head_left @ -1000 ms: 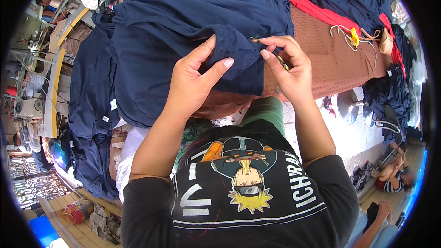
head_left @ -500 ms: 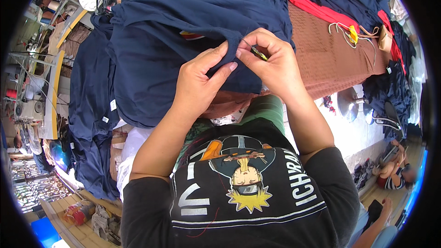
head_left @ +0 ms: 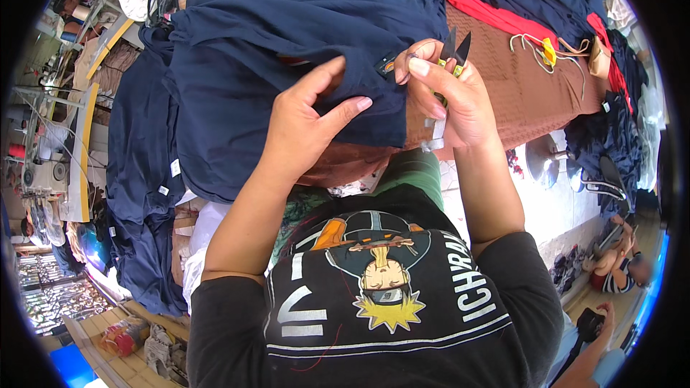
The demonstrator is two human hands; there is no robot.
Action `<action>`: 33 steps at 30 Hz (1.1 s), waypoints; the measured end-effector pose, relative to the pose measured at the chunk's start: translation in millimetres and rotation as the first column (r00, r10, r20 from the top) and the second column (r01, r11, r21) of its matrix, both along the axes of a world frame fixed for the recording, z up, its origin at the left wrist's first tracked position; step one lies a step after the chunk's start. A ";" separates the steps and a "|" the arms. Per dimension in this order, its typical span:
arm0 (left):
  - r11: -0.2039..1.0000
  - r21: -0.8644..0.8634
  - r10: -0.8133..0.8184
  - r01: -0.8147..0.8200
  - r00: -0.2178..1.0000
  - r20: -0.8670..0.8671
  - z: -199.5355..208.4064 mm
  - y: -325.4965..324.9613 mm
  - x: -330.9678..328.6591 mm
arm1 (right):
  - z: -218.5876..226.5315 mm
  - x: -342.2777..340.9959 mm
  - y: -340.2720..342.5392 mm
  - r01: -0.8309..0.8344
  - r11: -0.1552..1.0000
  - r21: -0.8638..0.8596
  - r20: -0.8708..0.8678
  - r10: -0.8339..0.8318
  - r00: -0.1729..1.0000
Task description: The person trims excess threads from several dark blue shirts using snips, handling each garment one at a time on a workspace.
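Observation:
A navy blue garment lies spread in front of me on a pile of the same dark cloth. Over it rests my left hand, thumb and forefinger apart with no cloth pinched between them; its other fingers are mostly hidden. To the right, my right hand is closed around a pair of thread snips with dark blades pointing away and a yellow-green patterned grip. Its thumb and forefinger tips meet; anything tiny between them is too small to make out. A dark label with a coloured emblem shows beside that hand.
Brown textured cloth covers the surface at right, with a red strip and a yellow tag on pale cords. More navy garments hang at left. A person sits at the far right.
My right hand has drawn back to the right from the garment's ribbed edge, and the snips' blades now show. My left hand has let go of that edge, which has dropped down.

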State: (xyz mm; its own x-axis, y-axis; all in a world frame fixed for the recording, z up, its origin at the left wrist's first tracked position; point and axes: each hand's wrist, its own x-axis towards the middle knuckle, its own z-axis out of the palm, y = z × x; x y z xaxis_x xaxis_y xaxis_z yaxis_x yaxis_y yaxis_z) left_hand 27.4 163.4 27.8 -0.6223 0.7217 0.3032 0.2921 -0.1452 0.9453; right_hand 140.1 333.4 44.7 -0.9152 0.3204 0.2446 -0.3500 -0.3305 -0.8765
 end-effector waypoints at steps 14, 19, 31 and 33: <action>0.949 -0.266 -0.064 -0.168 0.723 -0.688 53.1 13.0 7.8 | 9.5 6.0 -5.0 0.212 0.882 0.421 -0.063 -0.204 0.977; 0.949 -0.293 -0.015 -0.115 0.913 -0.408 43.0 11.4 8.8 | 19.8 12.4 -0.7 0.121 0.787 0.605 0.069 -0.203 0.977; 0.969 -0.245 -0.025 -0.014 0.988 -0.155 44.5 5.8 7.1 | 19.3 15.5 17.1 0.060 0.601 0.797 0.006 -0.108 0.994; 0.974 -0.227 -0.030 -0.005 0.988 -0.151 43.8 5.7 6.9 | 20.7 12.2 17.1 0.074 0.530 0.845 -0.020 -0.105 0.994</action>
